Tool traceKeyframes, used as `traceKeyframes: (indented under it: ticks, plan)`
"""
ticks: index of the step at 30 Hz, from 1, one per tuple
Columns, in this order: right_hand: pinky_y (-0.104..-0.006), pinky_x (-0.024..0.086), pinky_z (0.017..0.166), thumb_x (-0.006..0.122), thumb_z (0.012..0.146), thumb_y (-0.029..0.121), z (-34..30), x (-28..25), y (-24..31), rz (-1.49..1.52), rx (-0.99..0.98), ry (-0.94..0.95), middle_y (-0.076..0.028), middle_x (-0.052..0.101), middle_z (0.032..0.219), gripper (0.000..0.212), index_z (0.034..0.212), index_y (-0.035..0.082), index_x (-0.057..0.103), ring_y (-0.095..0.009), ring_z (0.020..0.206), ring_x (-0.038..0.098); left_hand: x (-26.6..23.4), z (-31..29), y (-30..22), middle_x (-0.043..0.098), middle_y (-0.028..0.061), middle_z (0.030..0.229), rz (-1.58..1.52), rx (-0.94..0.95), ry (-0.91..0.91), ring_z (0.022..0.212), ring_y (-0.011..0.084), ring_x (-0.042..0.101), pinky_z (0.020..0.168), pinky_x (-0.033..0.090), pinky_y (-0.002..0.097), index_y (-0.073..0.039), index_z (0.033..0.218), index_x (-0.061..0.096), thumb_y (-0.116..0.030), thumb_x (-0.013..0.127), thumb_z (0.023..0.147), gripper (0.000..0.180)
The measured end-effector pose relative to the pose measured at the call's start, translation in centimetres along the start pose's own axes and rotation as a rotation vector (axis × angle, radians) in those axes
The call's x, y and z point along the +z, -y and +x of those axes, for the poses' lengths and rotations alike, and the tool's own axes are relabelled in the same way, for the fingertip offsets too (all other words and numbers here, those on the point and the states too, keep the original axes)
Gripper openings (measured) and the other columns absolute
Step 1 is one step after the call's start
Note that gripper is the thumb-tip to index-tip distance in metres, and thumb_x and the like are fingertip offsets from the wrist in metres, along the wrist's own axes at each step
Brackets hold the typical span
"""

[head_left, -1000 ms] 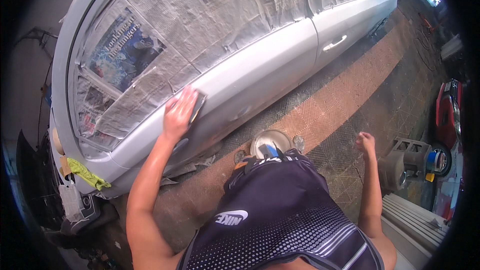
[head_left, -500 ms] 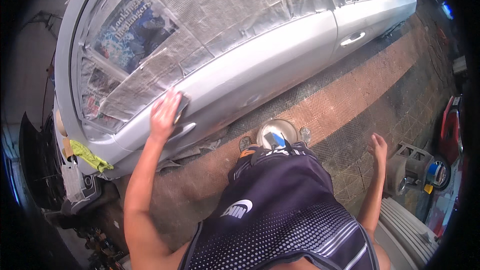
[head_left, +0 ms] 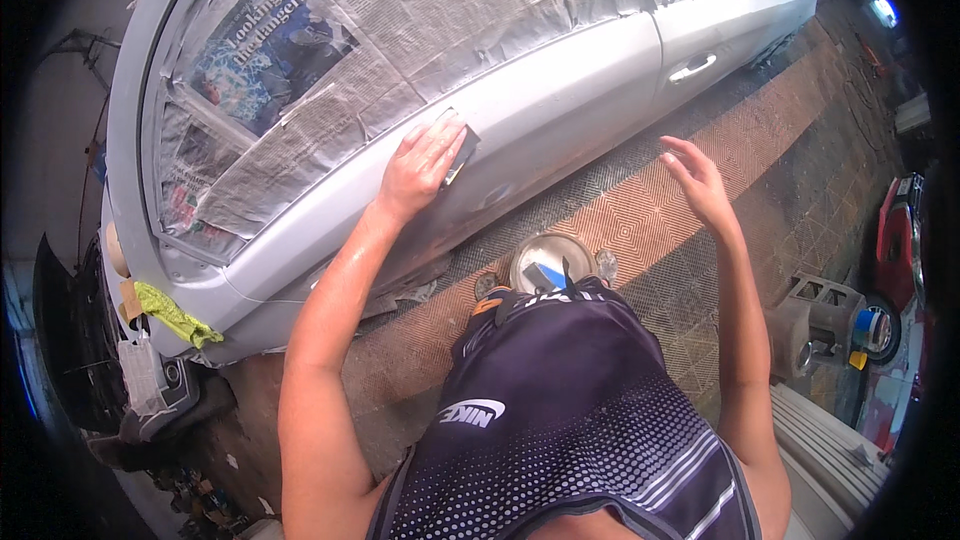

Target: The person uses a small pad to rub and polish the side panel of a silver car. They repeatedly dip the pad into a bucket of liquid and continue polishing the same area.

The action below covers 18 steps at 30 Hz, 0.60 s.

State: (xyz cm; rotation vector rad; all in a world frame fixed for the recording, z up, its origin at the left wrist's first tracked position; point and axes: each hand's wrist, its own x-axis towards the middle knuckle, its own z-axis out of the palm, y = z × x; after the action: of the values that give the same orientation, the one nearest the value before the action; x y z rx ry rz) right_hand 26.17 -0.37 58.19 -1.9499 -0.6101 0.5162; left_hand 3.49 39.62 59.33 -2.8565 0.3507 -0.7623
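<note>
Pressed against the silver-grey car door [head_left: 570,100] is a dark grey sanding block [head_left: 467,148], with my left hand [head_left: 418,168] closed over it. It sits just below the newspaper [head_left: 380,90] masking the windows. My fingers hide much of the block. My right hand [head_left: 700,185] hangs in the air over the floor, fingers apart, holding nothing. Close to my feet stands a round bucket [head_left: 518,265] containing a blue and grey object [head_left: 546,277].
A yellow-green cloth [head_left: 175,315] rests at the car's front left. Farther right along the car is a door handle [head_left: 693,67]. A grey plastic stool-like piece [head_left: 820,315] and ridged pale panels [head_left: 810,450] are at my right. Patterned tiles [head_left: 650,220] cover the floor.
My left hand has slid the sanding block rightward and up along the door. My right hand has risen and moved left toward the car, its fingers now more spread.
</note>
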Motion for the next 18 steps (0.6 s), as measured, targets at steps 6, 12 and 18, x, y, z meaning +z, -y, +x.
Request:
traceKeyframes:
  ticks: [6, 12, 18]
  plan:
    - [-0.0355, 0.054, 0.093, 0.066, 0.102, 0.032, -3.1, -2.7, -14.2, -0.257, 0.204, -0.082, -0.020, 0.071, 0.120, 0.047, 0.134, -0.002, 0.062, -0.028, 0.111, 0.070, -3.0, -3.3, 1.1, 0.062, 0.0034, 0.148, 0.067, -0.113, 0.155, 0.132, 0.0115, 0.062, 0.107, 0.038, 0.0344, -0.019, 0.148, 0.057, -0.011, 0.053, 0.098, 0.051]
    - [-0.0336, 0.053, 0.090, 0.069, 0.099, 0.039, -16.1, -9.0, -23.5, -0.040, 0.741, -0.246, -0.011, 0.070, 0.120, 0.057, 0.139, -0.001, 0.060, -0.022, 0.101, 0.068, -8.5, -13.0, 3.4, 0.058, 0.0116, 0.152, -0.082, -0.355, 0.196, 0.137, 0.0163, 0.058, 0.105, 0.037, 0.0330, -0.010, 0.149, 0.055, 0.001, 0.067, 0.081, 0.070]
    - [-0.0328, 0.053, 0.098, 0.065, 0.104, 0.027, -2.7, -3.8, -8.0, -0.141, 0.023, -0.140, -0.013, 0.058, 0.144, 0.047, 0.143, 0.003, 0.057, -0.021, 0.118, 0.064, -0.1, 0.1, 2.4, 0.065, 0.0113, 0.143, -0.125, -0.059, 0.066, 0.128, 0.0179, 0.065, 0.106, 0.042, 0.0354, -0.008, 0.145, 0.057, -0.003, 0.057, 0.088, 0.057]
